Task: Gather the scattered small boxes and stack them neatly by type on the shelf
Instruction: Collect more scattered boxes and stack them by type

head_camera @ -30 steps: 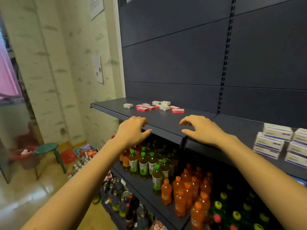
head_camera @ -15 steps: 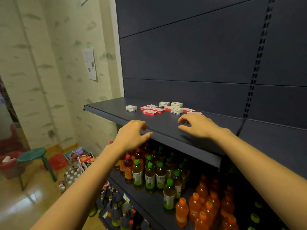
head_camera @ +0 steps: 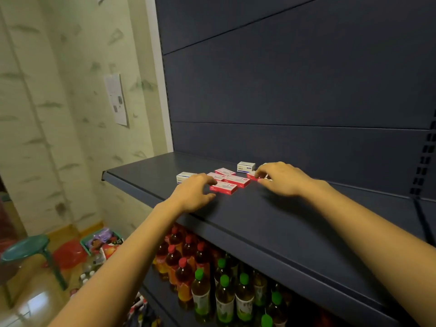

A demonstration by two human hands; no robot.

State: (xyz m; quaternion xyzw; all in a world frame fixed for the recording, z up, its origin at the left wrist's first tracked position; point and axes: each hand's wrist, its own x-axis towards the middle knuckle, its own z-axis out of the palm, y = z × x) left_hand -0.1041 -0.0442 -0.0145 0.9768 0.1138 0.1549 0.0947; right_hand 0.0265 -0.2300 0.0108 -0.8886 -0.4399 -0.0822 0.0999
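On the dark shelf (head_camera: pixel 271 223) the left hand (head_camera: pixel 192 193) has curled fingers with the tips at the left end of the nearest red box (head_camera: pixel 224 187). Whether it grips that box cannot be told, and it hides part of a white box (head_camera: pixel 183 177) just behind. The right hand (head_camera: pixel 282 178) pinches the end red box (head_camera: pixel 251 175) between finger and thumb, covering all but its left end, while three more red boxes (head_camera: pixel 237 181) lie flat between the hands and a second white box (head_camera: pixel 245 166) stands behind them.
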